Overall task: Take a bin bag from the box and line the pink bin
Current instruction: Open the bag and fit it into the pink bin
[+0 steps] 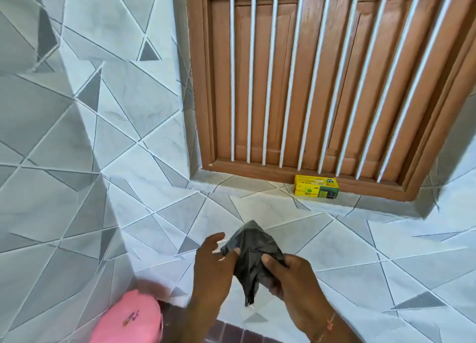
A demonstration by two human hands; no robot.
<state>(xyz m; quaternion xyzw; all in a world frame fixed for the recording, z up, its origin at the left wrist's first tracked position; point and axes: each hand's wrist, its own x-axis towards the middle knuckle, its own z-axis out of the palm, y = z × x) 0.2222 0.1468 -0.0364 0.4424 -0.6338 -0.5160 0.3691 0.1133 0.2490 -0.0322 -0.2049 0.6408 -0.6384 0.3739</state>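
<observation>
A folded black bin bag (pixel 248 255) is held up in front of the tiled wall, between both hands. My right hand (pixel 288 278) grips its right side with the thumb pressed on the front. My left hand (pixel 213 263) pinches its left edge, the other fingers spread. The yellow and green bin bag box (pixel 316 187) stands on the tiled sill under the window. The pink bin (pixel 131 319) shows at the bottom left, its lid shut, partly cut off by the frame edge.
A brown wooden shuttered window with white bars (pixel 322 80) fills the upper right. Grey and white patterned tiles cover the walls, with a corner column (pixel 64 136) on the left. Dark floor tiles (pixel 231 335) show at the bottom.
</observation>
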